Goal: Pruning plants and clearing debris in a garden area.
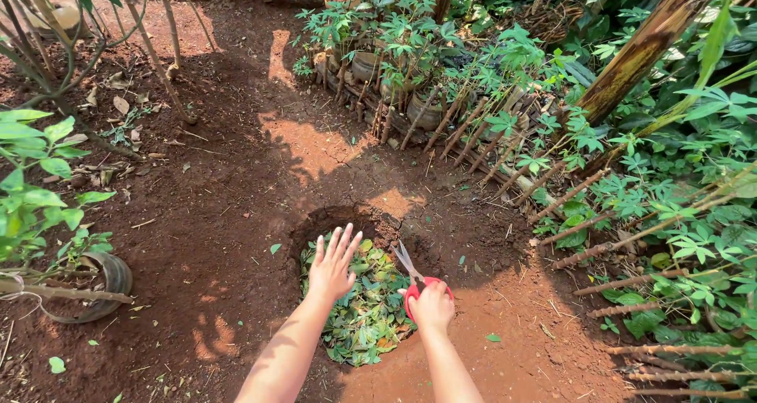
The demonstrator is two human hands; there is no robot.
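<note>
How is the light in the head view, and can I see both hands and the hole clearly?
Head view: hard sun, dappled shadows over the red soil; bright patches beyond the hole are nearly washed out. The left hand and the right hand holding the red-handled scissors are lit and sharp; the cut leaves partly shaded. Wide-angle bending at the edges.

- Right hand (432,307) fingers wrap the red scissors (415,281) handles, hiding most of them.
- Under the left hand (332,263) fingers, some cut leaves (367,316) are covered.
- Both forearms are cut off by the bottom edge.
</note>
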